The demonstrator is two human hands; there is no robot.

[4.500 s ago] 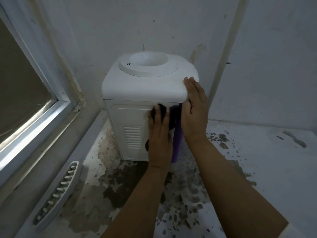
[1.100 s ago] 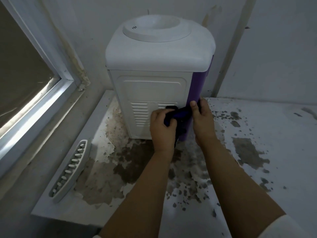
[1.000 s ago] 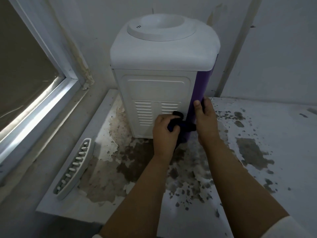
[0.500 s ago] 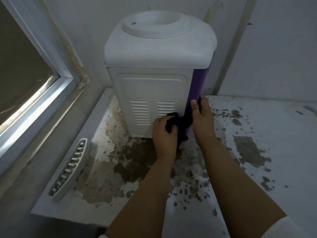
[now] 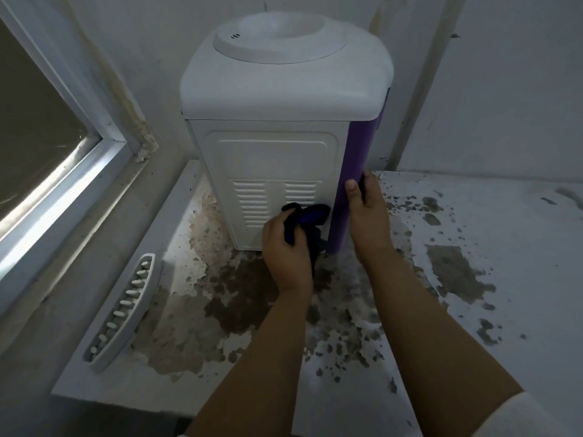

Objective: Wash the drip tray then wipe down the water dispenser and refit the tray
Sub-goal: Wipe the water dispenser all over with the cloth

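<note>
While my left hand (image 5: pixel 285 249) bunches a dark blue cloth (image 5: pixel 304 220) against the low corner of the water dispenser (image 5: pixel 277 146), fingers curled tight round the fabric, my right hand (image 5: pixel 367 216) steadies the dispenser's purple side, thumb on the corner edge; whether those far fingers lie flat or curled I cannot tell. Off the dispenser and well to its left, near the table (image 5: pixel 473 310) edge, the white slotted drip tray (image 5: pixel 121 312) lies by itself.
</note>
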